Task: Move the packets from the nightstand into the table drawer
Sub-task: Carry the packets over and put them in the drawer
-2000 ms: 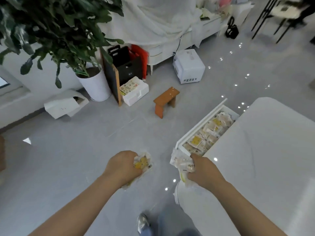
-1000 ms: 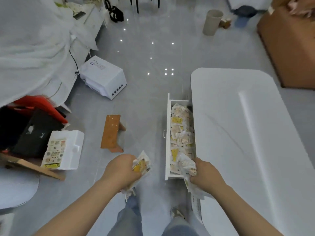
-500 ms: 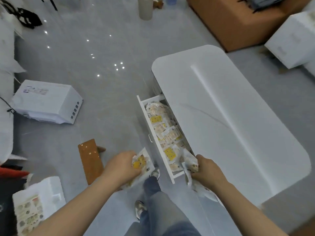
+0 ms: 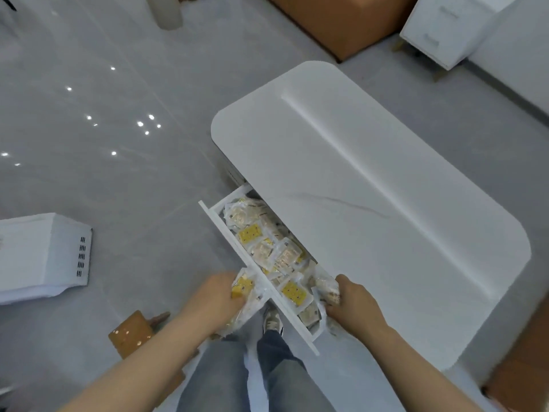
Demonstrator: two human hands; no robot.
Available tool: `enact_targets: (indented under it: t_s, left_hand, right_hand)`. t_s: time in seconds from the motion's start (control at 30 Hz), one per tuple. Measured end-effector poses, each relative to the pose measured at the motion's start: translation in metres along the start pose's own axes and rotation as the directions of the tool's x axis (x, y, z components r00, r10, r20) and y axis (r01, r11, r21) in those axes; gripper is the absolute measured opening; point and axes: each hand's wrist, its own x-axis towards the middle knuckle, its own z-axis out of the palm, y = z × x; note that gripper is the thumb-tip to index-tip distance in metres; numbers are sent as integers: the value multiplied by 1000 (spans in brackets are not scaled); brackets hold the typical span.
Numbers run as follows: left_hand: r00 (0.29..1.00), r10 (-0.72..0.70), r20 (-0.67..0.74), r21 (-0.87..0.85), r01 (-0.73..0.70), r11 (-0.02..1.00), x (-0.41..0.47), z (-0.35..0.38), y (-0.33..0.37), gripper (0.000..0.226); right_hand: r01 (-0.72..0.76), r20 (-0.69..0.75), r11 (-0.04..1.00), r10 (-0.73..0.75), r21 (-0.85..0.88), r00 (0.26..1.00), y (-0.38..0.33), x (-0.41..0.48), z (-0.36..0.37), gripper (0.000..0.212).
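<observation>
Gripping is two-handed: the left hand [image 4: 218, 298] is curled round the left bundle [image 4: 244, 288] of clear-wrapped packets, one with a yellow panel facing up, and the right hand [image 4: 353, 304] is curled round the right bundle [image 4: 326, 288] of the same packets. The drawer [image 4: 234, 246] stands pulled out from the long side of the white table [image 4: 371, 188], its white front panel running diagonally between the two hands. The left bundle sits outside the drawer, touching or just beside the outer face of the front panel. The right bundle sits at the near end of the drawer, between the front panel and the table edge; whether it rests on the contents or hangs just above them cannot be told. Inside the drawer lie the loose packets [image 4: 261, 248], heaped and overlapping along its visible length, several showing yellow panels. Below the hands are the person's legs [image 4: 276, 367] in blue jeans and one shoe [image 4: 271, 319] on the glossy grey floor [image 4: 118, 173]. Well apart from the table on the left stand a white vented appliance [image 4: 41, 257] and a small wooden stool [image 4: 130, 333]; beyond the far end of the table stands a brown box [image 4: 335, 25].
</observation>
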Motion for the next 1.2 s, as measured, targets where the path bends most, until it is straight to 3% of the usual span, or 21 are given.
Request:
enact_targets:
  t_s: [0.13,0.33,0.6,0.9,1.2]
  left_hand:
    - [998,56,6,42,-57,998,49,-14,-3,30]
    - [990,105,90,158,-118,980,143,-16,-25,12]
    - [982,164,96,172,-179,969,257,19,-46,19]
    - [967,244,65,275,-253,928,338,59,-68,21]
    - [961,266,72,312,-274,910,375,76,-68,15]
  right_hand:
    - [-86,-18,995,87,54,996,-8,25,12,27]
    - [-239,-4,959,243,154,970,-21,77,51,33]
    - [-393,60,894,390,216,919,-28,163,126,38]
    - [-384,83,885,375,264,923,-35,241,188,42]
    - [-401,-14,883,416,244,909,-16,269,203,36]
